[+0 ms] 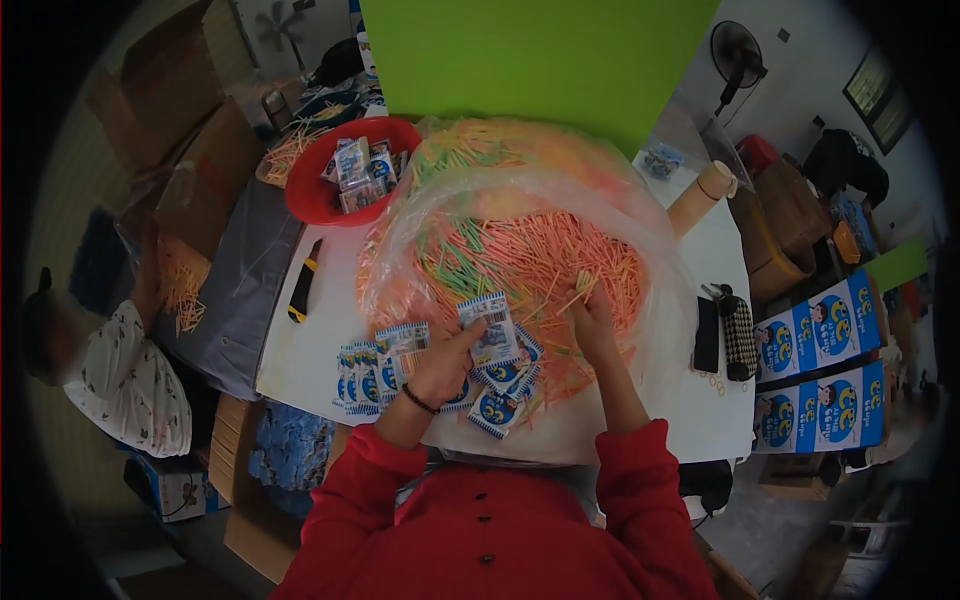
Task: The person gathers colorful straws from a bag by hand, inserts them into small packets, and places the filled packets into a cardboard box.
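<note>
My left hand (442,372), with a dark bracelet at the wrist, grips a small blue-and-white packet (490,335) between thumb and fingers. More packets (500,408) lie just below it, and others (360,377) form an overlapping row to its left. A large clear plastic bag (672,270) lies open in front of me, full of thin pink, orange and green sticks (530,250). Over the bag's right part, my right hand (595,322) pinches a few pale sticks (582,287) at its fingertips.
On the white table (325,345) are a yellow-and-black cutter (304,283), a red bowl (300,190) of packets, a tan flask (703,195), a phone (707,335) and a checkered pouch (739,340). Printed boxes (820,365) stand right. Another person (135,370) sits at left, holding sticks.
</note>
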{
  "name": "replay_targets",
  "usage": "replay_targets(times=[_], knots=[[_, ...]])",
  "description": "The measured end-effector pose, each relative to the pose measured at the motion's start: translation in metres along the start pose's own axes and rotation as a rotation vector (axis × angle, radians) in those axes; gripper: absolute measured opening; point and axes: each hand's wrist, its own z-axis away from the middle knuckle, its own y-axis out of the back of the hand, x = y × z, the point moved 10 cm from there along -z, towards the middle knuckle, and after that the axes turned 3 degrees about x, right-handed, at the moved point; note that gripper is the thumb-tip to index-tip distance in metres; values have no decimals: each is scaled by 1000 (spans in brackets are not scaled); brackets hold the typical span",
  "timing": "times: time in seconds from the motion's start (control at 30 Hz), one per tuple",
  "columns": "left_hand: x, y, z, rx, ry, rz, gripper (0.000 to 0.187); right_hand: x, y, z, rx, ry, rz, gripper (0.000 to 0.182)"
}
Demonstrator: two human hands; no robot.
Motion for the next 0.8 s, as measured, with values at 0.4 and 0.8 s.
replay_targets(times=[0.4,0.8], knots=[[-30,11,6,-54,76,159,26,33,19,15,22,-139,197,13],[-12,25,25,44,-53,-30,25,-7,6,4,-258,87,591,20]])
